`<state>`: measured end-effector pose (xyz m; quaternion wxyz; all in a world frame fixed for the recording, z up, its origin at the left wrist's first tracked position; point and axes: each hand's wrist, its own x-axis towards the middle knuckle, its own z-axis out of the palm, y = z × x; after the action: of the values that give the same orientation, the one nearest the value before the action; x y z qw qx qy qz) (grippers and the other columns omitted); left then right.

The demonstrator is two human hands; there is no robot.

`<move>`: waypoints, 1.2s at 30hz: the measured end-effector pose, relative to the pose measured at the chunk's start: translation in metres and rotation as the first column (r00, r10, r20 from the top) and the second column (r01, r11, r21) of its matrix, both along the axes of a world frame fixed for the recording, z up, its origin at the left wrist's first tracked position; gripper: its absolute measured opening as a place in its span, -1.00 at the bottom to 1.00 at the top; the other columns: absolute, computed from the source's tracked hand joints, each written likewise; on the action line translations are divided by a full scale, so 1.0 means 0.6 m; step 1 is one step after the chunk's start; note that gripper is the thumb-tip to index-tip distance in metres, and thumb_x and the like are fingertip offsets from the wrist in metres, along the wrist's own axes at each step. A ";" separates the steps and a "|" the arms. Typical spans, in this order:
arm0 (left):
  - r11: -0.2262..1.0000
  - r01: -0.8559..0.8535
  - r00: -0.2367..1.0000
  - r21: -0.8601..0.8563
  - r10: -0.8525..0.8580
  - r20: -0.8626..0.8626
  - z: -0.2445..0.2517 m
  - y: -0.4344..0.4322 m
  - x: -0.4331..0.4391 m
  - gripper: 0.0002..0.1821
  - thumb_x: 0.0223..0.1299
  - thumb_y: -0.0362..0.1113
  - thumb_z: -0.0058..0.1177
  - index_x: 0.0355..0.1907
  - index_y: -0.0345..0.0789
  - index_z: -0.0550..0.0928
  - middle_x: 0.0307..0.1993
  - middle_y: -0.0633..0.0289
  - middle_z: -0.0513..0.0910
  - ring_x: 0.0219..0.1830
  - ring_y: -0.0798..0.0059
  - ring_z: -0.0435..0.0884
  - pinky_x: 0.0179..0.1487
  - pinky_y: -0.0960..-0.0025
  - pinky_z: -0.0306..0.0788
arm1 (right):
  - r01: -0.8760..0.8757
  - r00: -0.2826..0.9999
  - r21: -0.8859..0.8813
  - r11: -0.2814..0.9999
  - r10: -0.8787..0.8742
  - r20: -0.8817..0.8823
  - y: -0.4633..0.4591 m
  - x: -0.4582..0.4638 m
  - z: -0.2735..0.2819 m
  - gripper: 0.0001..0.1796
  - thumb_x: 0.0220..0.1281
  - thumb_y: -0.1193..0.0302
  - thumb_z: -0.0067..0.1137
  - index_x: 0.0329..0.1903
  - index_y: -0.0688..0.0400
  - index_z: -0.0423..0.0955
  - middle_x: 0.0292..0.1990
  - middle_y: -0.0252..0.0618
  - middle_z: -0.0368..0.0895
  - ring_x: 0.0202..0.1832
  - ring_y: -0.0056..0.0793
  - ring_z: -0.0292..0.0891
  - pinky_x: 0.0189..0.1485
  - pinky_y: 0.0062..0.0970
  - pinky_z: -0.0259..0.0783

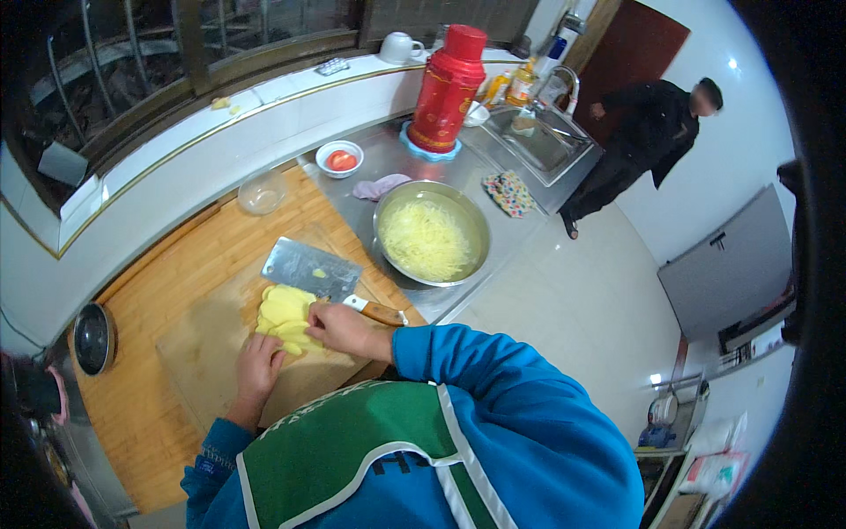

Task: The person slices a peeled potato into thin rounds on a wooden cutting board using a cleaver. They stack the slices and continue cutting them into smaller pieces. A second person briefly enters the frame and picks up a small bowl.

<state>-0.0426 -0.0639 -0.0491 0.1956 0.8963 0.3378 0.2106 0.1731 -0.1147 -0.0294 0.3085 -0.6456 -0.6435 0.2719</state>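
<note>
Overlapping yellow potato slices (287, 309) lie fanned on a wooden cutting board (205, 344). My left hand (259, 367) has its fingertips at their near left edge; whether it grips any slice cannot be told. From the right, my right hand (344, 328) pinches the edge of the slices between thumb and fingers. A cleaver (310, 270) rests flat just beyond them, its wooden handle (382, 313) pointing right and a small yellow scrap on its blade. Thin pale-yellow shreds (426, 239) sit in water in a steel basin (484, 248) beyond my right forearm.
A clear bowl (262, 193) and a dark bowl (93, 339) stand on the wooden worktop (132, 410). Further back are a white bowl (340, 147) with cut tomato, a red thermos flask (449, 92), a patterned cloth (507, 193) and a sink (542, 142). A person (644, 149) is at the right.
</note>
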 end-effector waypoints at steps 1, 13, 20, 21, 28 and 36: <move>1.000 -0.015 1.000 -0.024 0.015 -0.022 0.001 0.000 0.000 -0.79 -0.05 -0.35 0.16 -0.29 -0.22 0.53 -0.29 0.13 0.47 -0.20 0.11 0.46 -0.19 0.18 0.36 | -0.012 1.000 -0.017 1.000 0.013 0.014 0.000 -0.001 0.001 -0.80 0.04 0.34 0.18 -0.39 0.19 0.43 -0.45 -0.03 0.56 -0.36 0.00 0.51 -0.30 -0.14 0.41; 0.959 0.176 0.984 0.221 -0.167 -0.061 -0.007 0.008 0.002 -0.77 0.02 -0.34 0.12 -0.19 -0.11 0.59 -0.37 0.24 0.45 -0.30 0.26 0.50 -0.29 0.25 0.41 | -0.043 0.996 -0.043 0.998 0.047 0.079 -0.003 -0.003 0.000 -0.77 0.00 0.33 0.16 -0.36 0.21 0.39 -0.45 0.02 0.56 -0.34 0.03 0.51 -0.29 -0.09 0.39; 0.959 0.229 0.965 0.168 -0.202 -0.166 0.013 0.012 0.005 -0.84 0.07 -0.29 0.06 -0.24 -0.10 0.54 -0.40 0.26 0.42 -0.29 0.30 0.49 -0.32 0.24 0.40 | -0.071 0.993 -0.049 0.996 0.075 0.092 -0.003 -0.003 -0.008 -0.74 0.06 0.30 0.15 -0.30 0.20 0.37 -0.47 0.04 0.54 -0.37 0.05 0.49 -0.31 -0.09 0.36; 0.959 0.225 0.966 0.170 -0.196 -0.170 0.015 0.010 0.005 -0.85 0.07 -0.28 0.06 -0.25 -0.10 0.53 -0.40 0.26 0.42 -0.29 0.30 0.49 -0.32 0.24 0.40 | -0.070 0.994 -0.054 0.996 0.075 0.085 -0.003 -0.003 -0.009 -0.74 0.06 0.30 0.15 -0.30 0.20 0.37 -0.47 0.04 0.54 -0.36 0.05 0.49 -0.31 -0.09 0.36; 0.953 0.229 0.966 0.197 -0.199 -0.163 0.019 0.005 0.003 -0.87 0.08 -0.28 0.04 -0.27 -0.12 0.52 -0.40 0.26 0.41 -0.31 0.31 0.48 -0.33 0.25 0.39 | -0.075 0.995 -0.119 0.990 0.082 0.059 -0.004 -0.007 0.002 -0.76 0.02 0.33 0.12 -0.31 0.21 0.36 -0.41 0.07 0.55 -0.31 0.09 0.50 -0.26 -0.05 0.39; 0.972 0.160 0.986 0.173 -0.150 -0.072 0.019 -0.006 0.004 -0.85 0.03 -0.32 0.09 -0.29 -0.19 0.53 -0.36 0.24 0.45 -0.27 0.29 0.50 -0.28 0.27 0.42 | -0.065 0.989 -0.126 0.990 0.081 0.125 -0.004 -0.012 0.003 -0.74 0.07 0.27 0.11 -0.29 0.17 0.36 -0.47 0.00 0.55 -0.36 0.02 0.50 -0.32 -0.08 0.37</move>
<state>-0.0401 -0.0672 -0.0375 0.1206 0.9395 0.2522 0.1978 0.1660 -0.1173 -0.0278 0.2160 -0.6556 -0.6677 0.2789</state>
